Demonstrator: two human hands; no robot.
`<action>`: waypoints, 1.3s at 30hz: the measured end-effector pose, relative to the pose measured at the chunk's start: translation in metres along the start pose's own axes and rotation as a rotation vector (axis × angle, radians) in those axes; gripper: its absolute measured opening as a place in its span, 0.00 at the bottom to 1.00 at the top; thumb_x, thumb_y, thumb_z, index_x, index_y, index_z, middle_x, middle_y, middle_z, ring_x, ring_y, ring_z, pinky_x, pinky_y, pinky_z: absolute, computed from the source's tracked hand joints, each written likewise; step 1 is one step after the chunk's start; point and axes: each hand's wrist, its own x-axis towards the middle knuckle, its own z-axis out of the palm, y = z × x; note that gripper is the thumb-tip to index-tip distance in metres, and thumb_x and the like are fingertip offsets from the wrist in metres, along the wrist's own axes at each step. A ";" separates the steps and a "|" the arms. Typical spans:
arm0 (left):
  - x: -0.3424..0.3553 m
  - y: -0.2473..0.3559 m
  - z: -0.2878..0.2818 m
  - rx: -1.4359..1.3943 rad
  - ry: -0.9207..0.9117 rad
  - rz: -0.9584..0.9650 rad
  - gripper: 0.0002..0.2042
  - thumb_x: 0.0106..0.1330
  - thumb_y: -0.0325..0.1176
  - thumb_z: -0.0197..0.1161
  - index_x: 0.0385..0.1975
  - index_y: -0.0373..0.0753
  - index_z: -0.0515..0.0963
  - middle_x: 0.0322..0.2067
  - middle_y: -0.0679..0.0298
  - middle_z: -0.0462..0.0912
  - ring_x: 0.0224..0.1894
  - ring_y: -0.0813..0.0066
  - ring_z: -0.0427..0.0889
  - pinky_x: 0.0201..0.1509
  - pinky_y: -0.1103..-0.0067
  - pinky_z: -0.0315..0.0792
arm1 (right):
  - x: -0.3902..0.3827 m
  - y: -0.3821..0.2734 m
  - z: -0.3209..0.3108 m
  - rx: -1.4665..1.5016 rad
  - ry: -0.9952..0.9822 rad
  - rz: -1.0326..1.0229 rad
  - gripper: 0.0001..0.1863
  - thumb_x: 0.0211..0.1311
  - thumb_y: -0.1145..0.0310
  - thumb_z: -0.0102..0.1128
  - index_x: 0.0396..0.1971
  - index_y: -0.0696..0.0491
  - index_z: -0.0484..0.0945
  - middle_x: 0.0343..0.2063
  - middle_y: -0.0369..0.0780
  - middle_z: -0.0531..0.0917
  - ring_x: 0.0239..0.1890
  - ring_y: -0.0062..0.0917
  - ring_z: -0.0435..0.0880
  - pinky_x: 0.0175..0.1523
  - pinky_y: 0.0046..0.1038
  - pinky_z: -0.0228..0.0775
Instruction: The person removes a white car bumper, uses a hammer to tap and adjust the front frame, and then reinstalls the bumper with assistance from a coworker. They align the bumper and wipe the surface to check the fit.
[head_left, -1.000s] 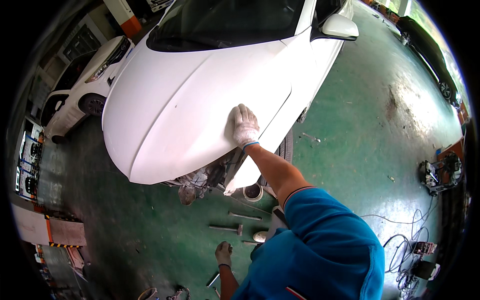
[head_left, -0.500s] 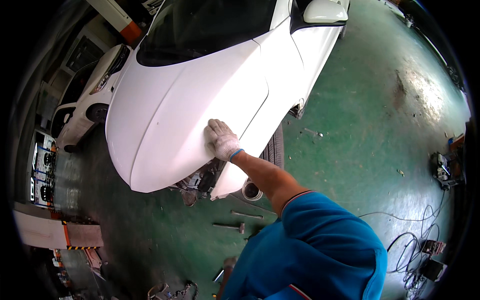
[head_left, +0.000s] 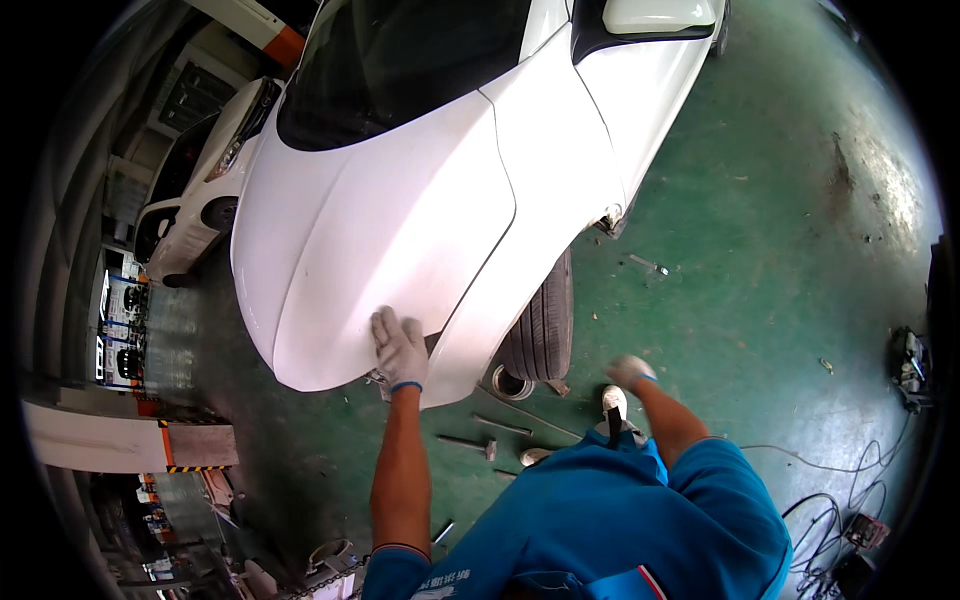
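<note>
My left hand [head_left: 401, 352], in a pale work glove with a blue cuff, rests flat on the front corner of a white car's hood [head_left: 330, 250]. Its fingers are spread and nothing is in them. The gap between the hood and the fender [head_left: 550, 170] runs just beside it. My right hand [head_left: 631, 371], gloved too, hangs off to the right of the front tyre [head_left: 545, 325], touching nothing that I can see. Motion smears its fingers.
A hammer [head_left: 472, 444] and a metal rod [head_left: 502, 425] lie on the green floor by my feet. Near the tyre stands a round can [head_left: 511, 382]. Cables [head_left: 825, 515] tangle at the lower right. Another white car [head_left: 195, 225] is parked at the left.
My right hand has left the hood and swung down to the right. My left hand has come onto the hood's front corner. The view has shifted, showing my shoes.
</note>
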 end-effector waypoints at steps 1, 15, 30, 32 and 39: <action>0.007 0.014 0.008 0.063 -0.059 -0.006 0.36 0.74 0.51 0.53 0.73 0.34 0.54 0.74 0.41 0.54 0.75 0.41 0.54 0.76 0.56 0.55 | 0.002 0.083 0.031 -0.015 0.037 0.205 0.26 0.66 0.47 0.52 0.48 0.52 0.85 0.50 0.50 0.85 0.53 0.46 0.84 0.58 0.42 0.75; 0.004 0.015 0.035 0.140 -0.093 -0.019 0.40 0.76 0.57 0.44 0.77 0.36 0.42 0.77 0.45 0.42 0.79 0.46 0.42 0.80 0.60 0.45 | 0.000 0.194 0.084 -0.283 0.135 -0.059 0.13 0.59 0.65 0.56 0.40 0.47 0.87 0.44 0.47 0.87 0.50 0.43 0.86 0.53 0.41 0.80; -0.138 -0.011 0.014 -0.288 0.048 -0.208 0.27 0.68 0.46 0.60 0.62 0.36 0.69 0.59 0.48 0.75 0.61 0.46 0.74 0.65 0.58 0.69 | 0.016 -0.123 -0.025 0.487 0.061 -0.389 0.20 0.64 0.62 0.60 0.47 0.61 0.84 0.36 0.41 0.89 0.36 0.23 0.86 0.45 0.27 0.78; -0.229 -0.020 0.014 -0.393 -0.156 -0.548 0.25 0.68 0.45 0.59 0.62 0.40 0.71 0.57 0.50 0.77 0.57 0.45 0.77 0.61 0.57 0.70 | -0.006 -0.178 -0.027 0.460 0.119 -0.538 0.18 0.63 0.62 0.62 0.46 0.59 0.84 0.38 0.43 0.88 0.40 0.28 0.87 0.48 0.29 0.77; -0.715 -0.091 0.106 -0.336 -1.183 -1.533 0.30 0.70 0.55 0.52 0.59 0.34 0.77 0.62 0.48 0.77 0.65 0.52 0.76 0.69 0.63 0.67 | -0.036 -0.363 -0.038 -0.106 0.367 -1.010 0.24 0.63 0.62 0.63 0.59 0.53 0.78 0.56 0.46 0.82 0.57 0.39 0.81 0.61 0.37 0.73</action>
